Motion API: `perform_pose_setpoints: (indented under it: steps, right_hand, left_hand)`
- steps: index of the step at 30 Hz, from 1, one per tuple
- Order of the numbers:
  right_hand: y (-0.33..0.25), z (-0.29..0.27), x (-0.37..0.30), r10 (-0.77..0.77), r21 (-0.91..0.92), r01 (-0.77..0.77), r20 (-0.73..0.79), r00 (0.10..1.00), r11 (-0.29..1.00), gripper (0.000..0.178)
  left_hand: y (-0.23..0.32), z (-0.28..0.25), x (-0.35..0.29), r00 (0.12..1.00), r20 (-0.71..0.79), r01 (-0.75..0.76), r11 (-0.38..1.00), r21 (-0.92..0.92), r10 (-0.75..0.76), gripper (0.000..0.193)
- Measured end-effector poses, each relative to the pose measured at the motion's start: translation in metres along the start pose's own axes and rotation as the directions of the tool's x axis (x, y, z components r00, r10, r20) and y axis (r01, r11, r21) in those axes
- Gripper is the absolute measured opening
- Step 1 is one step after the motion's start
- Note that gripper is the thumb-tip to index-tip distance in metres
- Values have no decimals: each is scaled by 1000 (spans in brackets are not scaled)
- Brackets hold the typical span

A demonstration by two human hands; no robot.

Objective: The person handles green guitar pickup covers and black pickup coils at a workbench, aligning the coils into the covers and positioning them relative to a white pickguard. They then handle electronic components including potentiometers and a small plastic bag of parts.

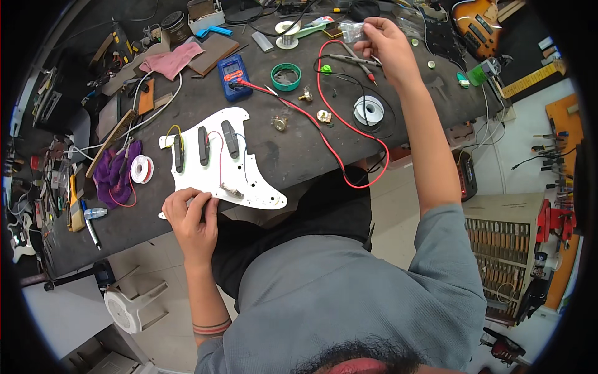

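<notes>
A white guitar pickguard [218, 171] with three dark pickups lies near the bench's front edge. Colored wires run from the pickups, and a small metal switch [232, 191] sits on its lower part. My left hand [192, 218] is closed at the near edge of the pickguard, fingers bent over it. Over the far right of the bench, my right hand [389, 47] pinches a small clear plastic bag [352, 31]; its contents are too small to tell. Below that hand lie the test probes [358, 62] with red and black leads.
A blue multimeter [234, 78], green tape roll [286, 76], potentiometers [279, 123] and white wire spool [369, 111] lie mid-bench. On the left are a red wire spool [142, 169] and purple cloth [112, 174]. The red lead loops over the front edge. A sunburst guitar body [476, 28] lies far right.
</notes>
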State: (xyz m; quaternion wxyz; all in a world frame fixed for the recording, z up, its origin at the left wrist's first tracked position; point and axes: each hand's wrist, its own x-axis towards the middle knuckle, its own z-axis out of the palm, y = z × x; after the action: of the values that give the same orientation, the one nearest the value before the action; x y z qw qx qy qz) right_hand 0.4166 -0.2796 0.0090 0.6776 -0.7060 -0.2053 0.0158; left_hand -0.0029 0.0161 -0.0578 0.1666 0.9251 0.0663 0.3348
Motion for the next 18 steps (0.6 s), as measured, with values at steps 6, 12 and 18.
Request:
perform_pose_setpoints:
  steps: [6,12,18]
  right_hand:
    - [-65,66,-131,69,287,-141,249,966,947,22]
    - [-70,122,-226,38,508,-241,378,925,827,18]
    - [-55,122,-265,-1,423,-216,455,890,880,17]
  left_hand:
    - [49,-9,17,991,-65,88,936,-340,-116,19]
    - [107,-3,59,839,469,502,61,-863,-274,21]
    - [103,7,48,895,376,411,116,-904,-241,7]
